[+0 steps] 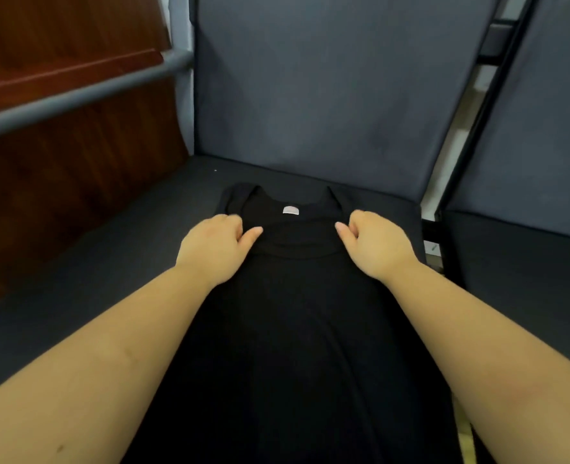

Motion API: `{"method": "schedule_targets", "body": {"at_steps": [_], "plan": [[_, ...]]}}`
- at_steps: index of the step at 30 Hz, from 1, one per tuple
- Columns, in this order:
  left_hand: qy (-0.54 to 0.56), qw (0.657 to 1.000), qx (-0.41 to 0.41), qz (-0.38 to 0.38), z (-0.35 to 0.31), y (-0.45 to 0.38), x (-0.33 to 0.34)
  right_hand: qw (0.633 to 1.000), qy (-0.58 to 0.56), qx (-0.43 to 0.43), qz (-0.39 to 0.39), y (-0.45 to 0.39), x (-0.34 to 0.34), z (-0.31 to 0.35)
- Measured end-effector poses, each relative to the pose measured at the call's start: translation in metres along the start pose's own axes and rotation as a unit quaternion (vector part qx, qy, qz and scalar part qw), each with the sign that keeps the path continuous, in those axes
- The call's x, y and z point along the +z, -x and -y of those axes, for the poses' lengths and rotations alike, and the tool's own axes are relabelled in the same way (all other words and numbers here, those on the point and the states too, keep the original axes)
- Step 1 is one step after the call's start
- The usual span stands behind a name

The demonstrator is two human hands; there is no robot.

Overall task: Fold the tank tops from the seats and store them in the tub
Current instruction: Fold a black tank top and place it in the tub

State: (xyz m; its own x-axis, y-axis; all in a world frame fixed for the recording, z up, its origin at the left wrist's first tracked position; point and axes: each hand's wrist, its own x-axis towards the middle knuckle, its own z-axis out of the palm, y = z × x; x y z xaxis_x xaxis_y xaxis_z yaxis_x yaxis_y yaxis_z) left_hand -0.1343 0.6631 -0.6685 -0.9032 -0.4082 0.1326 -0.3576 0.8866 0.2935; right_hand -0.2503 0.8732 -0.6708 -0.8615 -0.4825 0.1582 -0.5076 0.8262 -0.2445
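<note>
1. Tank top [297, 329], black, lies flat on the dark seat cushion [116, 262], neckline toward the grey backrest [310, 88], a pale label [290, 210] inside the collar.
2. My left hand [215, 247] rests on its left shoulder area, fingers curled into the fabric, thumb out.
3. My right hand [375, 244] does likewise at the right shoulder strap.
4. A grey rail [76, 95] and reddish wood panel [59, 182] stand to the left.
</note>
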Motion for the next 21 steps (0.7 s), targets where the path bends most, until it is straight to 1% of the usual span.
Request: {"method": "schedule_targets", "body": {"at_steps": [2,5,7,8,9,10,12,15,18,19,21], "plan": [[-0.007,0.999,0.019,0.041,0.003,0.012,-0.006,0.999,0.004,-0.020,0.036,0.014,-0.008,-0.002],[-0.023,0.995,0.021,0.096,-0.001,0.038,-0.022,0.994,-0.031,-0.026,0.099,0.043,-0.029,-0.006],[-0.070,0.987,0.022,0.140,-0.007,0.057,-0.034,0.987,0.023,-0.027,0.155,0.068,-0.041,-0.008],[-0.105,0.981,0.023,0.164,-0.009,0.068,-0.039,0.984,0.057,-0.028,0.164,0.080,-0.043,-0.010],[-0.132,0.975,0.020,0.180,-0.009,0.079,-0.043,0.984,0.078,-0.028,0.156,0.093,-0.046,-0.012],[-0.146,0.972,0.013,0.182,-0.009,0.091,-0.046,0.987,0.083,-0.023,0.139,0.105,-0.048,-0.014],[-0.142,0.978,-0.015,0.150,-0.004,0.112,-0.051,0.993,0.064,0.003,0.099,0.124,-0.052,-0.018],[-0.114,0.983,-0.094,0.109,0.008,0.133,-0.061,0.992,-0.033,0.082,0.090,0.144,-0.054,-0.022],[-0.088,0.975,-0.174,0.103,0.024,0.142,-0.070,0.969,-0.158,0.173,0.076,0.149,-0.051,-0.021],[-0.085,0.972,-0.195,0.101,0.030,0.144,-0.072,0.959,-0.183,0.204,0.077,0.147,-0.049,-0.022],[-0.095,0.962,-0.236,0.095,0.042,0.146,-0.076,0.944,-0.195,0.250,0.094,0.141,-0.046,-0.024]]}}
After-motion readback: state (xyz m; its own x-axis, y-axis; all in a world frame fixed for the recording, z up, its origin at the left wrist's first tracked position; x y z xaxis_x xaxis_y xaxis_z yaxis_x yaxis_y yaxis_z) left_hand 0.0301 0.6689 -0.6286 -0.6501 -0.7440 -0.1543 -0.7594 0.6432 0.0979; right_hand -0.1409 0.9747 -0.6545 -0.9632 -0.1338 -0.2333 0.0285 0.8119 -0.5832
